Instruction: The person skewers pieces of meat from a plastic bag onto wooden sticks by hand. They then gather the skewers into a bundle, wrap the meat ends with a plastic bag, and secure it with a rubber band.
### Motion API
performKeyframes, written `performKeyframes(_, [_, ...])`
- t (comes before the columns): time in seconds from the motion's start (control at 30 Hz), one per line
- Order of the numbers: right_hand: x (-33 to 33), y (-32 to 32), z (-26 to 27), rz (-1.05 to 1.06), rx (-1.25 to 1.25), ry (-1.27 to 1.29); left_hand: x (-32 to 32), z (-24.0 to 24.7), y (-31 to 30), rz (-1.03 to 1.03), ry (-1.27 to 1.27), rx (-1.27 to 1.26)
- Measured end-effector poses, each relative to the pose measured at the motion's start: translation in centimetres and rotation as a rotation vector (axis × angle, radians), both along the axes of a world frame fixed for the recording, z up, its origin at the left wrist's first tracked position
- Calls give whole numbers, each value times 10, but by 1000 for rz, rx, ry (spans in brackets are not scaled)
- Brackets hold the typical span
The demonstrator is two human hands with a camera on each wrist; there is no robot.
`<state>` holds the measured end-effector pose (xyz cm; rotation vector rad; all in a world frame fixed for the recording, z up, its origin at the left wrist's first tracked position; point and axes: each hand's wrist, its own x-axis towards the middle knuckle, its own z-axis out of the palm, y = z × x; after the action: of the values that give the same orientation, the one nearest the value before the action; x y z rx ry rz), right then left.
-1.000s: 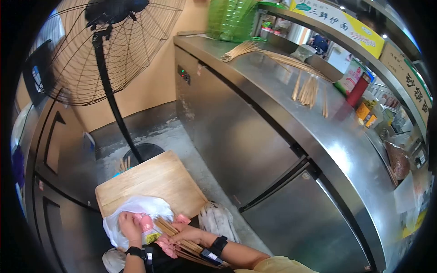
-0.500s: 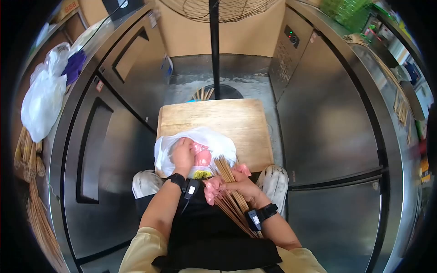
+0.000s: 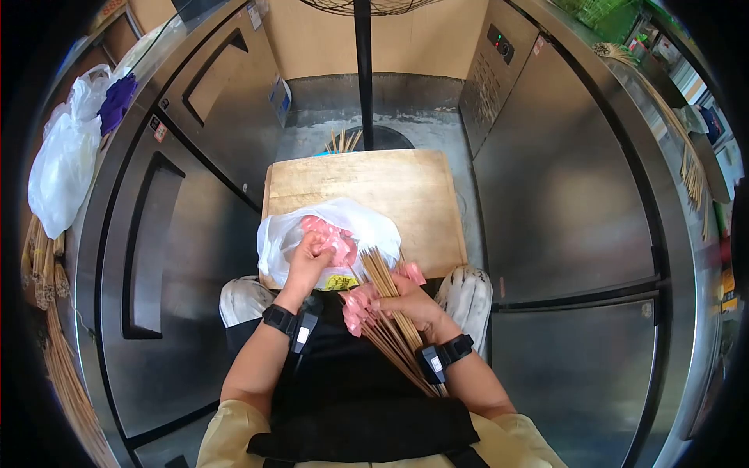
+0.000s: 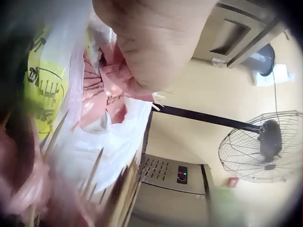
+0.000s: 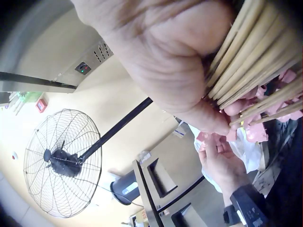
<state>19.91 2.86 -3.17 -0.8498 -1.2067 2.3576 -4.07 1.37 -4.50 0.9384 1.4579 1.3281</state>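
Note:
My left hand is at the mouth of a white plastic bag, thumb and fingers pinching a pink slice among other pink slices in the bag. Several pink folds show under that hand in the left wrist view. My right hand grips a thick bundle of thin wooden skewers, their tips pointing away from me. Pink pieces threaded on some skewers bunch beside the right hand's fingers, and another pink piece shows past its knuckles.
Under the bag lies a wooden board. Steel cabinets stand close on both sides. Behind the board rises a fan's black pole, with upright sticks near its base. More skewers lie on the right counter, and a tied white bag sits left.
The head view has swung from the right counter to straight ahead. My left hand has drawn back slightly from inside the bag, now pinching a slice. The right hand keeps its grip on the skewers.

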Motion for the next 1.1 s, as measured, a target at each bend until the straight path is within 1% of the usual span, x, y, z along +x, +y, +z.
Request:
performKeyframes(0.13, [0, -1, 2, -8, -2, 1, 9, 6, 0, -80, -39, -63])
performKeyframes(0.27, [1, -2, 4, -19, -25, 15, 8, 4, 1, -161, 12, -25])
performKeyframes(0.43, [1, -2, 5, -15, -35, 38, 4, 8, -4, -206, 93, -46])
performKeyframes(0.53, [-1, -1, 0, 4, -24, 28, 4, 9, -6, -189, 84, -8])
performKeyframes(0.63, [-1, -2, 6, 2, -36, 17, 7, 22, -8, -216, 173, -34])
performKeyframes(0.73, [0, -1, 2, -6, -14, 15, 14, 30, -11, -286, 296, -6])
performKeyframes(0.83, [-1, -2, 8, -23, -14, 4, 24, 27, -14, -316, 310, 71])
performKeyframes(0.93, [-1, -2, 5, -21, -38, -6, 32, 40, -17, -174, 357, 36])
performKeyframes(1.03, [-1, -2, 5, -16, -13, -4, 35, 27, -17, -62, 123, 31])
performKeyframes(1.1, [-1, -2, 7, -8, -19, 17, 32, 19, -17, -76, 14, -5])
